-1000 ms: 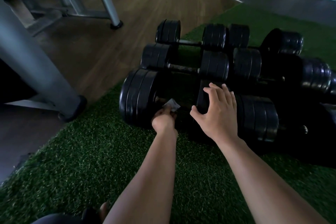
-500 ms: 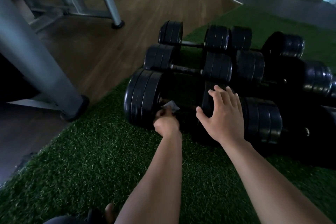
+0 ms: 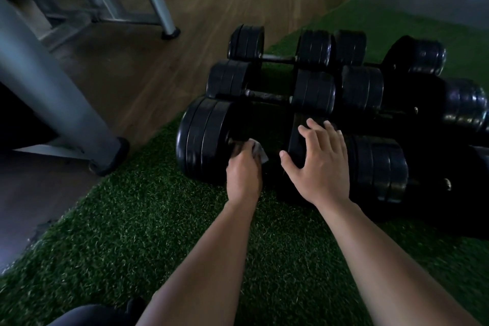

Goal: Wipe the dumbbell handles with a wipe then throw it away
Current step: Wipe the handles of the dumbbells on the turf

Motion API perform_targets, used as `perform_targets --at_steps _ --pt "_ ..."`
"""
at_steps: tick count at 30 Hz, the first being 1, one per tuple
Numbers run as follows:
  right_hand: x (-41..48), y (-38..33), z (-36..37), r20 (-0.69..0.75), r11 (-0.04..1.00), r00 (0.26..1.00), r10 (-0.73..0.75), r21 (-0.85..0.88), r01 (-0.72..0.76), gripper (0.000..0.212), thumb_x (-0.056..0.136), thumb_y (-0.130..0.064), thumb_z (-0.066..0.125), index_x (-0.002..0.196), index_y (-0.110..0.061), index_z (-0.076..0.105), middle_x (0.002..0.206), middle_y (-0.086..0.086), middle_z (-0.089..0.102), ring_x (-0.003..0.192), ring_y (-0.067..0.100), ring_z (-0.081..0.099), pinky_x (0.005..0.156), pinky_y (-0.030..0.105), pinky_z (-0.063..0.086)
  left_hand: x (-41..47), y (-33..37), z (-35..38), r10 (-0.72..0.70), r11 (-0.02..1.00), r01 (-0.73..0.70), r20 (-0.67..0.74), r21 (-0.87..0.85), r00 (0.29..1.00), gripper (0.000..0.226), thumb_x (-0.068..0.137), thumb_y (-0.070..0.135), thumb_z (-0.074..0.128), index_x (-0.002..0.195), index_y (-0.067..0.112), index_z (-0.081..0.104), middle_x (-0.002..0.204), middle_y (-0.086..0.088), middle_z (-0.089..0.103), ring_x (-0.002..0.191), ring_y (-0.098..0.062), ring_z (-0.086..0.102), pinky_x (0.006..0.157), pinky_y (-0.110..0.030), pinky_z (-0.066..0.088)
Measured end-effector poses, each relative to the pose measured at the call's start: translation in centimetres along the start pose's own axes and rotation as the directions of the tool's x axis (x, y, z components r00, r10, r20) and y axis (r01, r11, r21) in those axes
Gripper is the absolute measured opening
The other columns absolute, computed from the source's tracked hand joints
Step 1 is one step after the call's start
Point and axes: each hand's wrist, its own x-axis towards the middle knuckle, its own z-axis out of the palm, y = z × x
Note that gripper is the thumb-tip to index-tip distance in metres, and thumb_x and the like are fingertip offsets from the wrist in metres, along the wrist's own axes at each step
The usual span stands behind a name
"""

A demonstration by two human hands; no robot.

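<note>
Hardly anything moves since earlier frame: both hands stay where they were. Left hand [image 3: 243, 174] curled around wipe [image 3: 259, 152], pressing it on handle of nearest dumbbell [image 3: 206, 140], close to left plates; handle itself lost in shadow. Right hand [image 3: 322, 164] wide, fingers spread, flat on inner right plate [image 3: 293, 145], likely to stop dumbbell from rolling during rubbing. Other dumbbells [image 3: 312, 87] lie in rows behind, not yet wiped, I judge. All rest on green artificial turf [image 3: 158, 233]; wooden floor [image 3: 211, 8] and grey machine leg [image 3: 53, 92] at left. No bin visible.

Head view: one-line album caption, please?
Left hand holds a wipe against the nearest dumbbell, right hand resting open on its plate.
</note>
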Motion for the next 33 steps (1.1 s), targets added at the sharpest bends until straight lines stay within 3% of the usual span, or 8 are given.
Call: perform_targets --at_steps 3,7,12,17,19,23,27,33 --pt "0.0 0.0 0.1 -0.011 1.000 1.000 0.000 0.003 0.000 0.060 0.090 -0.053 0.056 0.135 -0.014 0.050 0.149 0.007 0.045 0.145 0.034 0.030 0.122 0.049 0.019 1.6 0.3 -0.9 0.165 0.947 -0.210 0.189 0.244 0.968 0.016 0.097 0.016 0.052 0.106 0.020 0.064 0.109 -0.006 0.058 0.090 -0.027 0.059 0.072 -0.034 0.043" --pt "0.0 0.1 0.2 -0.030 1.000 1.000 -0.004 0.024 0.005 0.060 0.089 -0.052 0.057 0.135 -0.013 0.052 0.148 0.008 0.047 0.145 0.034 0.031 0.121 0.049 0.020 4.5 1.6 -2.5 0.280 0.802 -0.466 0.454 0.374 0.846 0.021 0.093 0.010 0.058 0.111 0.016 0.067 0.117 -0.008 0.056 0.104 -0.029 0.060 0.083 -0.034 0.048" --pt "0.0 0.2 0.2 -0.036 1.000 0.999 -0.003 0.019 0.003 0.062 0.089 -0.053 0.057 0.135 -0.013 0.051 0.148 0.007 0.046 0.145 0.032 0.030 0.122 0.048 0.018 7.1 3.9 -2.5 0.268 0.499 -0.711 0.692 0.496 0.671 0.020 0.094 0.022 0.057 0.110 0.018 0.069 0.114 -0.007 0.065 0.110 -0.028 0.060 0.092 -0.039 0.045" --pt "0.0 0.0 0.1 -0.013 1.000 1.000 0.009 0.008 -0.009 0.062 0.089 -0.055 0.056 0.137 -0.015 0.049 0.151 0.004 0.044 0.147 0.029 0.026 0.123 0.046 0.016 9.1 5.1 -3.7 0.199 0.335 -0.761 0.747 0.556 0.634 0.024 0.093 0.018 0.055 0.113 0.015 0.068 0.107 -0.012 0.069 0.100 -0.031 0.064 0.078 -0.037 0.047" --pt "0.0 0.0 0.1 -0.001 1.000 1.000 0.014 0.009 -0.014 0.062 0.089 -0.055 0.055 0.137 -0.017 0.048 0.152 0.003 0.042 0.148 0.028 0.024 0.123 0.045 0.014 9.5 5.3 -4.2 0.144 0.382 -0.730 0.744 0.567 0.653 0.022 0.091 0.014 0.058 0.108 0.013 0.070 0.098 -0.013 0.069 0.087 -0.030 0.065 0.068 -0.035 0.048" --pt "0.0 0.0 0.1 -0.015 1.000 1.000 0.011 0.015 -0.010 0.061 0.089 -0.054 0.056 0.136 -0.016 0.049 0.151 0.003 0.043 0.147 0.028 0.026 0.123 0.046 0.015 9.2 5.7 -3.7 0.112 0.568 -0.641 0.722 0.517 0.683 0.015 0.093 0.012 0.057 0.103 0.009 0.069 0.089 -0.010 0.065 0.076 -0.025 0.061 0.064 -0.033 0.045" --pt "0.0 0.0 0.2 -0.028 1.000 1.000 0.005 0.007 -0.005 0.061 0.088 -0.052 0.060 0.135 -0.014 0.050 0.149 0.005 0.045 0.146 0.030 0.029 0.122 0.047 0.018 8.3 5.7 -2.5 0.111 0.663 -0.591 0.720 0.460 0.685 0.004 0.092 0.011 0.061 0.092 0.015 0.063 0.083 -0.007 0.065 0.062 -0.017 0.056 0.053 -0.029 0.041" --pt "-0.2 0.0 0.2 -0.032 1.000 0.999 -0.002 0.008 0.003 0.062 0.088 -0.052 0.058 0.135 -0.013 0.051 0.149 0.006 0.045 0.146 0.030 0.029 0.122 0.048 0.019 8.1 3.7 -3.0 0.106 0.753 -0.476 0.631 0.455 0.769 0.022 0.092 0.010 0.059 0.111 0.017 0.069 0.093 -0.010 0.066 0.074 -0.023 0.062 0.066 -0.034 0.053"
